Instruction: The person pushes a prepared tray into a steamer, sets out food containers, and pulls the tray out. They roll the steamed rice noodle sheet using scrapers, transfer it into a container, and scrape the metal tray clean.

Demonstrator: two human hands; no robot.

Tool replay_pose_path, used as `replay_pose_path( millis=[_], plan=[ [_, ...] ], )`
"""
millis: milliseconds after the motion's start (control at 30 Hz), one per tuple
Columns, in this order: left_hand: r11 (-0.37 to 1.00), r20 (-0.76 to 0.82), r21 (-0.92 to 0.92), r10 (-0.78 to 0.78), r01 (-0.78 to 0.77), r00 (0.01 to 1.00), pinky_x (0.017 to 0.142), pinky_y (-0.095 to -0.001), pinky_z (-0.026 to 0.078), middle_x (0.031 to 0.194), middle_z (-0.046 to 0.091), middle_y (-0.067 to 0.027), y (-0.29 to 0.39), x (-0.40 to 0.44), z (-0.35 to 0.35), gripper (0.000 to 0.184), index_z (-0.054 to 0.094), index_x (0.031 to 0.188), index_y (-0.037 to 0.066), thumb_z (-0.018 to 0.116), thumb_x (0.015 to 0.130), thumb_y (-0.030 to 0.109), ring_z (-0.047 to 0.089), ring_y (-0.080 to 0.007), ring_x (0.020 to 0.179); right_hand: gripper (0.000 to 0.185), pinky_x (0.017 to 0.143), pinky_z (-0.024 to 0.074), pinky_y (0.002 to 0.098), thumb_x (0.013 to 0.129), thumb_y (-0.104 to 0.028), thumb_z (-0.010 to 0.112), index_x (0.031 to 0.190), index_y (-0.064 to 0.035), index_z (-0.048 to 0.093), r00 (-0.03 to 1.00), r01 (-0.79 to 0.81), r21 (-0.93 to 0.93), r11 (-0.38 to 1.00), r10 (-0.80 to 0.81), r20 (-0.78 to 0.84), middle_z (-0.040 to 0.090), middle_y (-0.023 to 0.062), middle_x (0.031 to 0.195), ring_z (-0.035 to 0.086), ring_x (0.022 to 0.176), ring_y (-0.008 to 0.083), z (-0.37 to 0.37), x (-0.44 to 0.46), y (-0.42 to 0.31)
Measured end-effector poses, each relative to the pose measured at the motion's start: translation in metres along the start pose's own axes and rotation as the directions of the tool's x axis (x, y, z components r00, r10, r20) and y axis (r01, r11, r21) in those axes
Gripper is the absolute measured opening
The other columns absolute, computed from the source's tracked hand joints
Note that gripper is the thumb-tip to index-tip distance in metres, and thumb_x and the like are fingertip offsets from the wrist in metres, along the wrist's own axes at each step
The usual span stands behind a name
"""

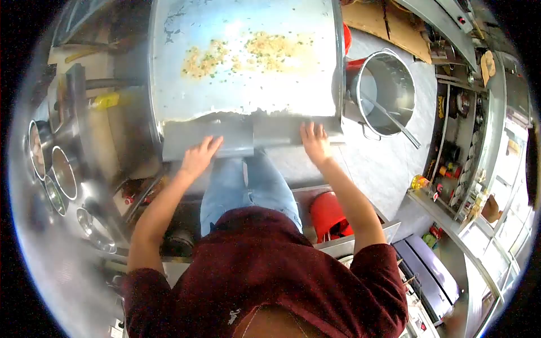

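Observation:
A wide flat metal tray (152,73) reaches away from me, covered by a thin whitish sheet of batter (248,93). Yellowish egg bits with chopped green onion (270,48) lie scattered across its middle. Along the near side, two wide flat grey scrapers sit edge to edge. My left hand (201,155) grips the left scraper (191,132), fingers over its top. On the right scraper (276,129), my right hand (316,142) is closed the same way. The far edges of both scrapers meet the sheet's ragged near border. My thumbs are mostly hidden.
To the right stands a deep steel pot (386,93) with a long metal handle (397,123) leaning out. A red bucket (329,214) is below my right arm. Several round metal containers (65,172) are set in the left counter. Shelves with bottles (420,182) line the right.

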State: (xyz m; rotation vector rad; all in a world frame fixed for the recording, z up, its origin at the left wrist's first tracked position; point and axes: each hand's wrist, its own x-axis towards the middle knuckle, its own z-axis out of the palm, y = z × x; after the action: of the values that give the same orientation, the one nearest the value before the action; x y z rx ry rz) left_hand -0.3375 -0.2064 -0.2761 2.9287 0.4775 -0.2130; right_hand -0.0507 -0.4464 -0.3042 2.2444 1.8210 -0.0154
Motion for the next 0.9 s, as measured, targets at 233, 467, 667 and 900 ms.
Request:
replay_pose_path(
  millis=[233,467,667,900],
  plan=[
    [0.998,0.095,0.051,-0.032,0.028,0.995,0.046,-0.0304,0.05,0.107,0.046,-0.0061,-0.002,0.004,0.003,0.058,0.037,0.124,0.024,0.047,0.071,0.003,0.057,-0.019,0.056,0.04,0.069,0.048,0.0429,0.071,-0.008,0.051,0.111,-0.0028,0.046,0.994,0.011,0.034,0.999,-0.007,-0.107,0.047,0.0201,0.104,0.051,0.086,0.0415,0.001,-0.001,0.002],
    [0.996,-0.002,0.055,-0.069,0.069,0.998,0.048,-0.0312,0.049,0.108,0.044,-0.0067,-0.017,0.06,-0.006,0.061,0.032,0.127,0.022,0.047,0.071,0.002,0.058,-0.0204,0.06,0.039,0.067,0.0474,0.0435,0.073,-0.009,0.049,0.111,-0.0018,0.046,0.994,0.018,0.075,0.997,-0.009,-0.113,0.047,0.0196,0.102,0.051,0.084,0.0403,-0.015,0.07,0.024],
    [0.996,0.02,0.087,-0.017,0.015,1.0,0.048,-0.0323,0.05,0.11,0.045,-0.0065,-0.007,0.01,0.012,0.062,0.032,0.127,0.024,0.048,0.071,0.003,0.058,-0.0208,0.059,0.037,0.064,0.049,0.0444,0.072,-0.01,0.049,0.109,-0.0032,0.05,0.994,0.025,-0.019,1.0,-0.027,-0.103,0.048,0.0211,0.1,0.052,0.082,0.043,0.006,0.014,-0.003],
    [0.995,-0.075,0.061,-0.074,0.079,0.994,0.047,-0.0336,0.048,0.104,0.045,-0.0072,-0.044,0.072,-0.001,0.058,0.033,0.126,0.022,0.046,0.073,0.004,0.056,-0.0216,0.052,0.042,0.061,0.0493,0.04,0.071,-0.012,0.052,0.112,-0.0067,0.045,0.999,-0.024,-0.008,1.0,0.024,-0.037,0.049,0.0149,0.103,0.053,0.081,0.0366,-0.012,0.099,0.031]
  ],
)
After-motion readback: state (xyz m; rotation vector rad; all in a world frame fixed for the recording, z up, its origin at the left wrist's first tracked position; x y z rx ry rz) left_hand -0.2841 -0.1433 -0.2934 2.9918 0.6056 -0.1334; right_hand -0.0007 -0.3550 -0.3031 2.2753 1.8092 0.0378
